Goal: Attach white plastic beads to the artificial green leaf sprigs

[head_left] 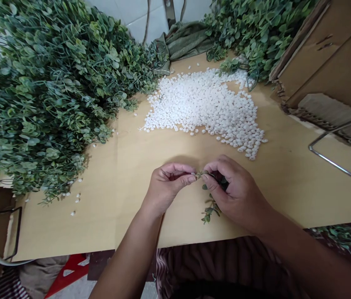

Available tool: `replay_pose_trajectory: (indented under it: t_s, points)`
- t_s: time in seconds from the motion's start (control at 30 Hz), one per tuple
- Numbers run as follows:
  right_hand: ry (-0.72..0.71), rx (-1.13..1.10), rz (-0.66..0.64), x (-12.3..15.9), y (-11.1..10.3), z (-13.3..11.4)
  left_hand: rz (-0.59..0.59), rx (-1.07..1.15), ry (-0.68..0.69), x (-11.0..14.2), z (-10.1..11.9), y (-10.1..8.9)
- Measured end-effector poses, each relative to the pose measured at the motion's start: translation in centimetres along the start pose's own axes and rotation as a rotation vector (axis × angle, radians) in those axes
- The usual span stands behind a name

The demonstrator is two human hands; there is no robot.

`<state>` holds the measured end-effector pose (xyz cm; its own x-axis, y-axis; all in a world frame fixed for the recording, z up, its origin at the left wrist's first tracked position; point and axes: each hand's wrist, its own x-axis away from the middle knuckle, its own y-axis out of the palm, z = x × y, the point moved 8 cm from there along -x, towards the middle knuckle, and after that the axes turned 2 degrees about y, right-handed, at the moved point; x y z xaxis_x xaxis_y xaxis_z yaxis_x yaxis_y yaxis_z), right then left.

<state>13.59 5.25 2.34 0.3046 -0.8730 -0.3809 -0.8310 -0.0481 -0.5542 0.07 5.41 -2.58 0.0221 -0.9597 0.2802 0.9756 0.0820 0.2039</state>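
Over the near middle of the board, my two hands meet fingertip to fingertip. My right hand (237, 191) is closed in a pinch on a leafy green artificial sprig (211, 209), whose leaves hang below the fingers. Thumb and forefinger of my left hand (170, 185) are pinched at the sprig's end; whatever small piece lies between them is mostly hidden. Beyond the hands spreads a pile of small white beads or caps (203, 101).
Bushy artificial greenery (44, 95) covers the left side, with a second bunch (262, 33) at the back right. A cardboard box (327, 54) and a bent metal rod (340, 164) stand at the right. Dark green cloth (187, 39) lies at the back of the board (131, 199).
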Motion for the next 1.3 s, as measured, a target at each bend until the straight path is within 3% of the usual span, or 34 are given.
replay_pose_trajectory:
  t_s: [0.6, 1.3]
  points:
    - [0.011, -0.003, 0.001, 0.2, 0.3, 0.1, 0.065, -0.027, -0.029, 0.1, -0.3, -0.4]
    - [0.126, -0.135, 0.003, 0.4, 1.1, 0.8, 0.082, -0.048, -0.034, 0.1, -0.4, 0.2]
